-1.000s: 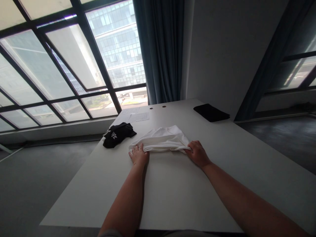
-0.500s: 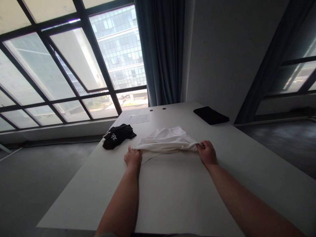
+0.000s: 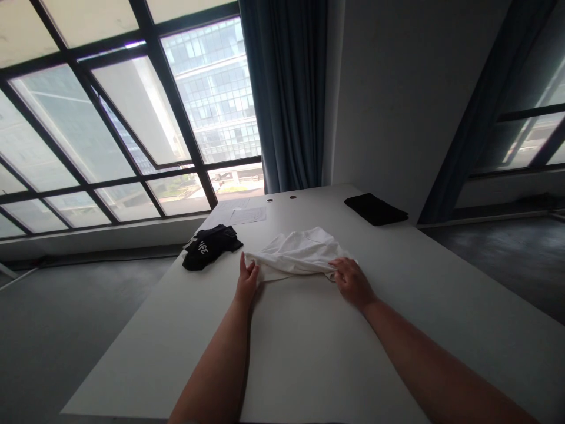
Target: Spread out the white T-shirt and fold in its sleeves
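A rumpled white garment lies on the white table in front of me. My left hand stands on edge at the garment's left end, fingers stretched out and touching the cloth. On the garment's right near corner my right hand lies flat, fingers spread. Neither hand grips the cloth.
A crumpled black garment with white lettering lies at the table's left edge. Sheets of paper sit further back, and a folded black cloth lies at the far right. Large windows and a blue curtain stand behind.
Both hands let go of the garment's pinched corners and moved inward. The cloth, stretched between them half a second ago, now lies bunched on the table under open hands.
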The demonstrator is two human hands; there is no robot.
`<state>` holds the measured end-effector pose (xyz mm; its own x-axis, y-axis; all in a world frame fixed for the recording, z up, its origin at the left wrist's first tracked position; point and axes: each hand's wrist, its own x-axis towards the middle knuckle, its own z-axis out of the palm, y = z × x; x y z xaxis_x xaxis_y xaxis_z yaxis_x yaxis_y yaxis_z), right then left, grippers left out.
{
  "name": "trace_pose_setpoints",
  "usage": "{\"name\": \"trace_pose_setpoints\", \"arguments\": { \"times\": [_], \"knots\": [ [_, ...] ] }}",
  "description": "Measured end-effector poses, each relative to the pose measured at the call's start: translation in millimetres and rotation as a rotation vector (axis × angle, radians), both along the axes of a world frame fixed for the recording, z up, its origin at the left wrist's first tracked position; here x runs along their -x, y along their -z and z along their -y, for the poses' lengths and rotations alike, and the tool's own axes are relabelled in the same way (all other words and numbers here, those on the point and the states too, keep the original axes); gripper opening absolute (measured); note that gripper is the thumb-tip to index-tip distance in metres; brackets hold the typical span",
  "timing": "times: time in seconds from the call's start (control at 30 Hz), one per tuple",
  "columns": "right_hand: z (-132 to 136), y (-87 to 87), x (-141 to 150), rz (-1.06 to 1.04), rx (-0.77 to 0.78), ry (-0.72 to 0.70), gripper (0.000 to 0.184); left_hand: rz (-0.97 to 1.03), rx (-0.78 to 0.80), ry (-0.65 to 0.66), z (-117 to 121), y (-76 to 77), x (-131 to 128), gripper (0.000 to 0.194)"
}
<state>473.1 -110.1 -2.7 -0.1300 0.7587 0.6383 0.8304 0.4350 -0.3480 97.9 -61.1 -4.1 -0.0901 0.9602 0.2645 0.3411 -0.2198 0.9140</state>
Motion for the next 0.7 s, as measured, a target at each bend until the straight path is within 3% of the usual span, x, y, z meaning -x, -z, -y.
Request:
{"name": "trace_pose_setpoints", "arguments": {
  "times": [0.07, 0.13, 0.23, 0.33, 0.47, 0.6, 0.7],
  "knots": [
    [-2, 4.8, 5, 0.092, 0.099, -0.033, 0.044, -0.013, -0.038, 0.097, 3, -0.2, -4, 0.101],
    [-5, 9.1, 5, 0.151, 0.155, -0.022, 0.048, -0.127, -0.022, 0.106, 6, -1.3, -7, 0.111],
    [-8, 11.4, -2, 0.144, 0.166, 0.008, 0.039, -0.382, 0.087, -0.009, 10, -4.3, -10, 0.104],
    [-12, 10.8, -15, 0.089, 0.153, 0.065, 0.023, -0.477, 0.111, -0.07, 10, -7.1, -7, 0.087],
    [-17, 11.9, -35, 0.03, 0.146, 0.102, 0.023, -0.37, 0.049, -0.179, 4, -6.8, 9, 0.08],
    [-22, 13.3, -55, -0.047, 0.083, 0.193, 0.034, -0.079, -0.047, -0.327, -6, -3.0, 35, 0.079],
    [-23, 12.1, -71, -0.096, -0.028, 0.281, 0.044, 0.08, -0.086, -0.44, -10, -0.2, 53, 0.056]
  ]
}}
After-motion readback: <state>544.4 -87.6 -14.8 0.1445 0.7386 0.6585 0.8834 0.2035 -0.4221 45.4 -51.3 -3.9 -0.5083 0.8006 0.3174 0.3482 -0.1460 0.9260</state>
